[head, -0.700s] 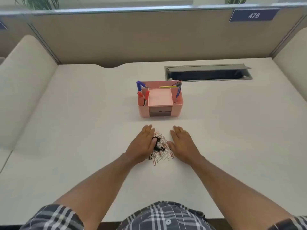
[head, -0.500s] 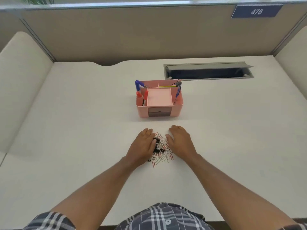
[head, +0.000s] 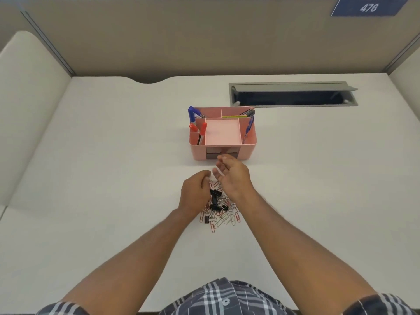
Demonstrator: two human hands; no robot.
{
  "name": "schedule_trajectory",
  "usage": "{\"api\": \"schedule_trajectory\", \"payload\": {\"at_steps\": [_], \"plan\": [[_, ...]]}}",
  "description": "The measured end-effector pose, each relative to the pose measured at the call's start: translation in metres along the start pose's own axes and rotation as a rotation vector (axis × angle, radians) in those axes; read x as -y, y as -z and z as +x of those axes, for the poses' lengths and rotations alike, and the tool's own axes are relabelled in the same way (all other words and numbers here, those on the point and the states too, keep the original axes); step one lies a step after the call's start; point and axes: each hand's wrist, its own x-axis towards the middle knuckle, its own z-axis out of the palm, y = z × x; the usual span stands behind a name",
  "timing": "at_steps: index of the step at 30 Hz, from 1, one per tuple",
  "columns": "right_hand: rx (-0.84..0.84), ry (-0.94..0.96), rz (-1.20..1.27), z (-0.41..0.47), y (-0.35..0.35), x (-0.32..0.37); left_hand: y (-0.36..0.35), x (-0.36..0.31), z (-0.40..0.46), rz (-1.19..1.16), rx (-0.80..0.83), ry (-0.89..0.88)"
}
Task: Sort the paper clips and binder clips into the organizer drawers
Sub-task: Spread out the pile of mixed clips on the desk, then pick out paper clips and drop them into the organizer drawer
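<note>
A heap of red and silver paper clips [head: 225, 218] mixed with black binder clips [head: 214, 198] lies on the white desk [head: 113, 178] in front of me. A pink organizer [head: 200, 148] stands just beyond it, its two grey drawers [head: 212, 153] facing me and closed. My left hand [head: 194, 193] rests on the heap's left edge with fingers curled; whether it holds a clip is hidden. My right hand [head: 231, 175] is lifted off the heap, palm turned inward, fingers apart and holding nothing, its fingertips near the drawer fronts.
Blue and red pens [head: 193, 114] stand in the organizer's side slots. An open grey cable hatch [head: 293, 94] is set in the desk at the back right. Partition walls [head: 204, 37] close the desk at the back and both sides.
My right hand has risen off the clip heap and moved forward toward the organizer's drawers. My left hand has curled its fingers at the heap's left edge. The view has tilted down slightly.
</note>
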Motion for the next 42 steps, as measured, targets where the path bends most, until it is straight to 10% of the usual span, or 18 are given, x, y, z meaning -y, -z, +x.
{"api": "schedule_trajectory", "payload": {"at_steps": [33,38,42], "plan": [[-0.039,-0.144,0.176,-0.037,0.016,-0.010,0.006,-0.026,0.015,-0.669,-0.082,0.448],[-0.190,-0.027,-0.179,-0.033,0.034,-0.001,0.013,-0.013,0.009,-0.371,-0.071,0.395],[-0.201,0.295,-1.057,-0.030,0.063,-0.001,0.017,0.003,-0.007,-0.008,0.093,0.112]]}}
